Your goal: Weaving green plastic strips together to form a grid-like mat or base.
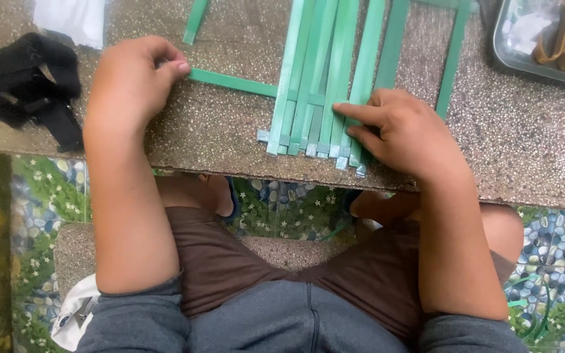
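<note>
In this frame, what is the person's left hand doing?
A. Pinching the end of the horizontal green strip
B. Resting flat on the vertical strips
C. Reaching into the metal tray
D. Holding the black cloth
A: the left hand pinches the end of the horizontal green strip, which runs across into the vertical green strips that the right hand presses down.

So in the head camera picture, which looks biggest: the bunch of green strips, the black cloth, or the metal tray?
1. Bunch of green strips, biggest.
2. Black cloth.
3. Metal tray, though the frame cuts it off, so its rank against the cloth is unsure.
</note>
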